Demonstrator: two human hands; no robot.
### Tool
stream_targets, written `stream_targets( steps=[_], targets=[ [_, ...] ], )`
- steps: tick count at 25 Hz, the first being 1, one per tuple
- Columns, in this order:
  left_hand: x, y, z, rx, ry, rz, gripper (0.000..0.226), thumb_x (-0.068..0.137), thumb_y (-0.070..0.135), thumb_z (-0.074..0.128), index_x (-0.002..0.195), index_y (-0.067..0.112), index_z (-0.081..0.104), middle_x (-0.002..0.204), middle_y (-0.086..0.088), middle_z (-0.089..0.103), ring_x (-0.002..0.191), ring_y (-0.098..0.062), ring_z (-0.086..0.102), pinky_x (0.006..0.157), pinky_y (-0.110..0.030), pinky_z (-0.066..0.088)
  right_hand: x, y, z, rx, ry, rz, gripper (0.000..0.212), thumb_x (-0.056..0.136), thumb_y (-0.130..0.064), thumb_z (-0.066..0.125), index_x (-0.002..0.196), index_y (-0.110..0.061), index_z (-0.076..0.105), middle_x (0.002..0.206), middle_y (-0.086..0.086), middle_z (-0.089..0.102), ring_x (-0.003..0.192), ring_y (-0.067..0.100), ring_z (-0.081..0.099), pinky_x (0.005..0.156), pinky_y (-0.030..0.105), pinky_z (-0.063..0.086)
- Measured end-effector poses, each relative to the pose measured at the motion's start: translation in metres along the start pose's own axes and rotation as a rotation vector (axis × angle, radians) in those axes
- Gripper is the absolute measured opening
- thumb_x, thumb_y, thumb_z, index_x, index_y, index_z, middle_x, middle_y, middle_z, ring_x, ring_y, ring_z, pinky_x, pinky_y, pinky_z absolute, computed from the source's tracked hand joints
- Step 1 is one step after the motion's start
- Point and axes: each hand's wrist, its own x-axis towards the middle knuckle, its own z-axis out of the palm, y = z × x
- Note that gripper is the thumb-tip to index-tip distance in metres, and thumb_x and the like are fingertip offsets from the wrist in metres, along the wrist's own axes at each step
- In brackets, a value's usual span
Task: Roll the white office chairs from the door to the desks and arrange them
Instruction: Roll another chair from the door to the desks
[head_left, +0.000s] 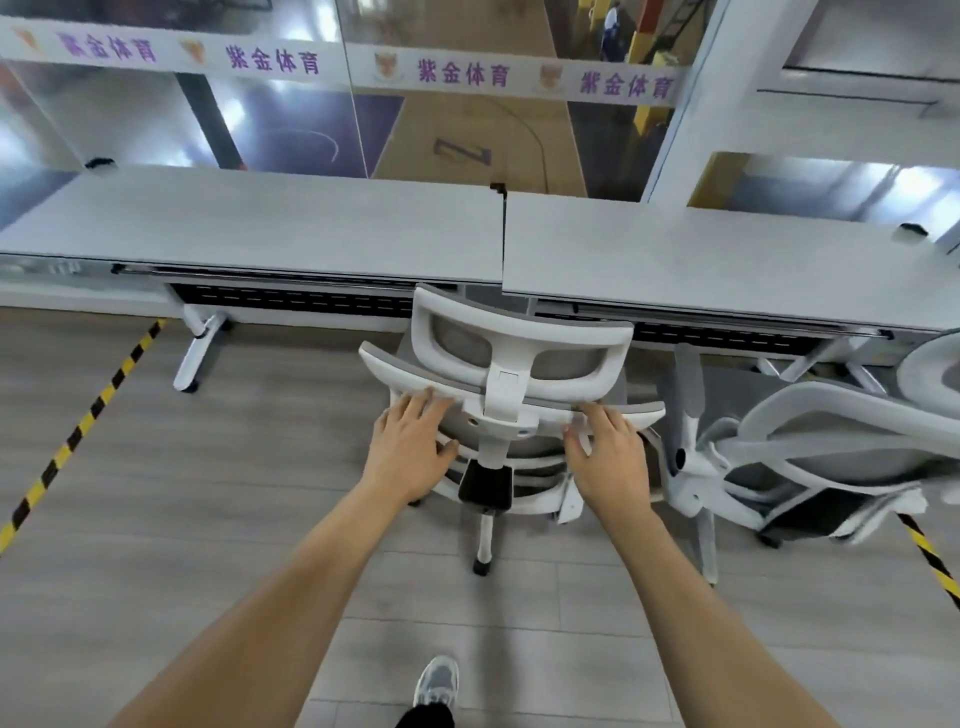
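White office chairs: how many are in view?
2. The centre chair, with left hand and right hand on it; the second chair to its right. Others may be off-frame.

A: Arm pose?
B: Left arm (291, 608) and right arm (685, 608) bare, both stretched forward, converging slightly.
A: Hands?
B: Left hand (410, 449) palm down, fingers straight, thumb splayed toward the right hand (608, 460). The right mirrors it, thumb pointing inward. Hands level, apart.
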Motion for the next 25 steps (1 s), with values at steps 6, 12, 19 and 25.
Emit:
stream_targets(
  steps=[6,12,19,25],
  targets=[
    [-0.106,0.028,-0.023,-0.041,0.296,-0.174,0.037,0.091,0.034,0.058,0.126,0.023,0.055,0.128,-0.001,0.054,0.117,-0.028,0.049,0.097,-0.041,0.044,-0.034,-0.068,-0.011,0.171,-0.141,-0.352,0.038,0.096,-0.029,0.056,0.133,-0.022,0.056,0.127,0.0,0.061,0.119,0.022,0.052,0.102,0.036,0.038],
    [-0.265,0.033,-0.05,0.081,0.539,-0.461,0.032,0.089,0.037,0.058,0.117,0.024,0.062,0.123,0.001,0.058,0.115,-0.022,0.051,0.089,-0.035,0.037,-0.121,-0.15,-0.015,0.313,-0.29,-0.743,0.037,0.095,-0.033,0.055,0.13,-0.023,0.058,0.127,-0.002,0.058,0.118,0.019,0.053,0.1,0.036,0.039],
    [-0.498,0.014,-0.078,0.136,0.721,-0.943,0.039,0.087,0.046,0.047,0.118,0.028,0.063,0.137,0.001,0.053,0.127,-0.024,0.046,0.102,-0.044,0.036,-0.303,-0.286,0.002,0.503,-0.487,-1.147,0.04,0.091,-0.035,0.058,0.13,-0.023,0.061,0.127,-0.002,0.058,0.116,0.02,0.056,0.101,0.032,0.036],
    [-0.753,0.011,-0.08,0.225,0.896,-1.294,0.046,0.086,0.052,0.04,0.119,0.029,0.064,0.134,0.001,0.055,0.126,-0.025,0.048,0.102,-0.043,0.035,-0.549,-0.391,0.002,0.643,-0.701,-1.41,0.042,0.089,-0.038,0.053,0.126,-0.021,0.063,0.123,-0.002,0.06,0.114,0.02,0.056,0.099,0.036,0.042]
  ],
)
